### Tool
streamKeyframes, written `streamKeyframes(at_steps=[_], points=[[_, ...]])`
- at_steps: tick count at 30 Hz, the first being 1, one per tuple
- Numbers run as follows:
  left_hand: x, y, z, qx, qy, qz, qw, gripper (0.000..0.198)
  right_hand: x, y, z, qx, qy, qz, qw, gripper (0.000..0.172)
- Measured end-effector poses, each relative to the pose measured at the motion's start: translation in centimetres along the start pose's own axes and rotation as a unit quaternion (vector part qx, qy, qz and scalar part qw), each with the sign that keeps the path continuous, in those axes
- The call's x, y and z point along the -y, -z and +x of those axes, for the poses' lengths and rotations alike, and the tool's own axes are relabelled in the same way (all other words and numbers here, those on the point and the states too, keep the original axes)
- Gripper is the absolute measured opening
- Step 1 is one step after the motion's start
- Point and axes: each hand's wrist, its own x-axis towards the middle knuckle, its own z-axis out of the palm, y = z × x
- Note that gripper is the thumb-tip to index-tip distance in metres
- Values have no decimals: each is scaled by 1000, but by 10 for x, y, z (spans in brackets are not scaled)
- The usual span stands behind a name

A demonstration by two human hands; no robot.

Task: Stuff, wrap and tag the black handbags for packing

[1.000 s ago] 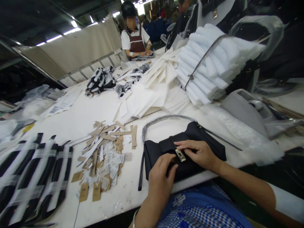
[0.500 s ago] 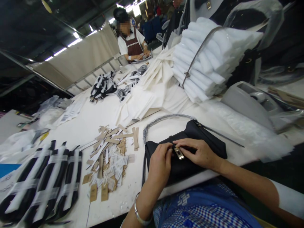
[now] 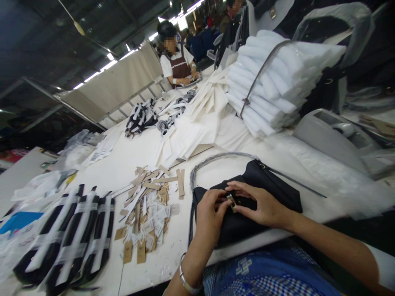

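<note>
A black handbag (image 3: 274,187) lies at the table's front edge, its wrapped handle (image 3: 216,156) arched behind it. Both hands meet at the small gold clasp (image 3: 231,203) on its front. My left hand (image 3: 211,211) pinches the clasp's left side between thumb and fingers. At its right side, the thumb of my right hand (image 3: 262,205) presses the lower end while the fingers curl over the top. The clasp looks tilted out from the bag. What lies under the fingertips is hidden.
Paper strips and tags (image 3: 148,213) are heaped left of the bag. Wrapped black straps (image 3: 70,242) lie further left. Behind are white sheets (image 3: 191,131), a tied stack of white foam (image 3: 268,82) and a grey tape dispenser (image 3: 333,135). A person (image 3: 179,61) works at the far end.
The clasp has gone from lying flatter to tilted up between my fingers. My right thumb has moved to its lower end. The whole view has shifted slightly.
</note>
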Motion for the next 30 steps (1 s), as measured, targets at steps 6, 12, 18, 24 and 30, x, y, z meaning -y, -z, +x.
streamKeyframes(at_steps=[6,12,18,24,30], points=[[0,1,3,-18,14,10,1000,15,-4,0,1,2,25,-17,1000,68],[-2,4,10,-3,17,50,999,11,-3,1,2,-7,50,-68,996,66],[-5,8,18,27,26,89,995,10,-6,0,2,-15,79,-109,991,61],[-6,14,27,76,38,104,991,4,-6,0,2,-9,91,-121,988,56],[-5,16,30,107,23,134,985,8,-3,0,2,-7,94,-117,989,56]])
